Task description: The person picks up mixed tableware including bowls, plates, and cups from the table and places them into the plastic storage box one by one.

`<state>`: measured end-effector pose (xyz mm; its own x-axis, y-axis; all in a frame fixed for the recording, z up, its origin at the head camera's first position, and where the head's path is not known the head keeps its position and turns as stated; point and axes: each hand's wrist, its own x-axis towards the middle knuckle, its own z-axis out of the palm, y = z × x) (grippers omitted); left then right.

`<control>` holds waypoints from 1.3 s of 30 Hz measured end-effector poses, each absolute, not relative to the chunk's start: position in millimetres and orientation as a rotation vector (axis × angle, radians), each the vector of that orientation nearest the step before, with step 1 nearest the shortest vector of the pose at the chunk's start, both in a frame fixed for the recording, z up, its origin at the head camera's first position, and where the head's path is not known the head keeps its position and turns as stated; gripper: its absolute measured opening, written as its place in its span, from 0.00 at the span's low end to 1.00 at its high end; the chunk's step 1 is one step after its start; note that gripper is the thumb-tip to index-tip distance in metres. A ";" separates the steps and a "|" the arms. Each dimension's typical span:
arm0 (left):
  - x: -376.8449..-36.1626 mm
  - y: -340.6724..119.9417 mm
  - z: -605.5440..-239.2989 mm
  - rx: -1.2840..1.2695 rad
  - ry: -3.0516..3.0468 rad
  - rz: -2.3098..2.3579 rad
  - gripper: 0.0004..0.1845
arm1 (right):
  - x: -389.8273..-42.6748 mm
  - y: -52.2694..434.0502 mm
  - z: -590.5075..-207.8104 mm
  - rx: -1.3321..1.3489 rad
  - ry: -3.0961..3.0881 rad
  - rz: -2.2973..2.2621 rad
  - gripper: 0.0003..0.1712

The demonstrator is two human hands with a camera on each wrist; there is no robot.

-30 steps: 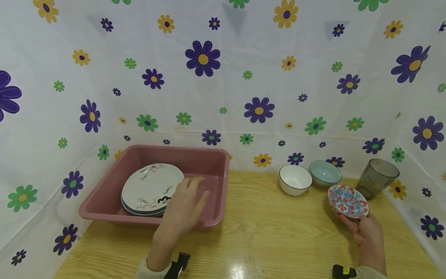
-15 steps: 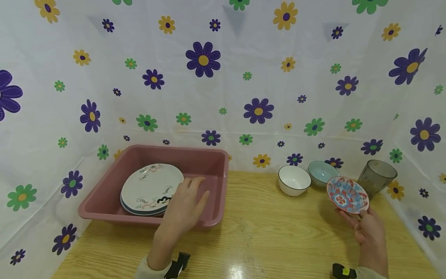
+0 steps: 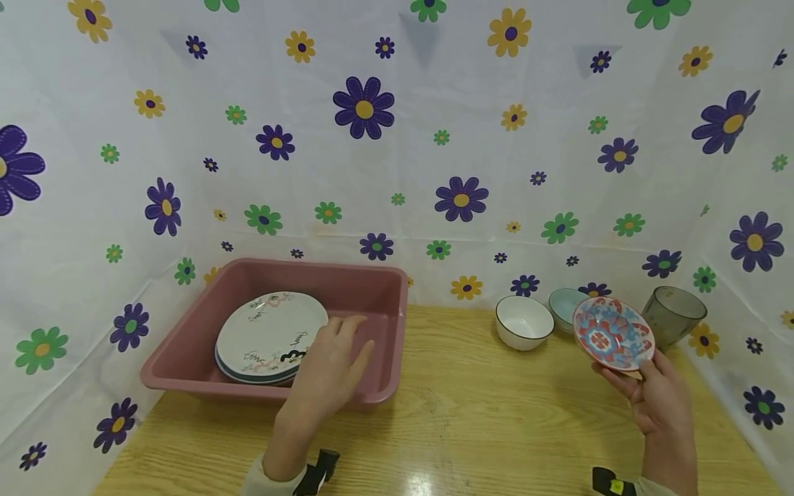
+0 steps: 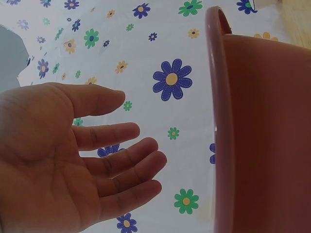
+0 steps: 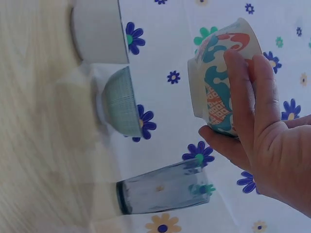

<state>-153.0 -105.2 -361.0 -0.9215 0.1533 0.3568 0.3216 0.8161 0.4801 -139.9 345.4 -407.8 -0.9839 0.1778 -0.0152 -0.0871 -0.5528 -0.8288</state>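
Observation:
My right hand [image 3: 660, 396] grips a red and blue patterned bowl [image 3: 614, 333] by its near rim, tilted and lifted off the table. In the right wrist view the fingers lie along the outside of the patterned bowl [image 5: 218, 87]. My left hand [image 3: 329, 365] hovers over the front of a pink basin [image 3: 387, 396], its fingers relaxed and holding nothing. The left wrist view shows that palm [image 4: 43, 155] bare beside the basin wall [image 4: 272, 136]. Inside the basin lies a stack of plates [image 3: 267, 334], the top one white with printed letters.
A white bowl with a dark rim [image 3: 524, 322] and a pale blue bowl [image 3: 563, 306] stand at the back right of the wooden table [image 3: 471, 413]. A grey glass [image 3: 675, 313] stands behind the raised bowl. A flowered sheet [image 3: 409, 138] rises behind and at both sides.
My right hand has raised the patterned bowl and tipped its inside more toward me; it now overlaps the pale blue bowl. My left hand stays where it was.

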 end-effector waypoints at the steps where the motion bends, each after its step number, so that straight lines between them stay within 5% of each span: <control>1: -152.8 -105.2 -360.9 -0.362 -2.700 -0.790 0.22 | -139.7 343.3 -405.7 -0.114 -1.400 2.639 0.40; 29: -148.7 -94.9 -362.4 -0.433 -2.685 -0.817 0.26 | -130.2 283.9 -380.5 0.310 -1.829 2.453 0.39; 39: -145.8 -66.5 -373.8 -0.821 -2.673 -1.418 0.27 | -125.6 267.9 -375.9 0.485 -1.984 2.401 0.36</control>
<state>-145.8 -66.5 -373.8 -0.8629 0.4433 0.2426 0.4493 0.4535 0.7697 -125.6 267.9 -375.9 -0.9525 -0.2023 0.2275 -0.1853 -0.2076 -0.9605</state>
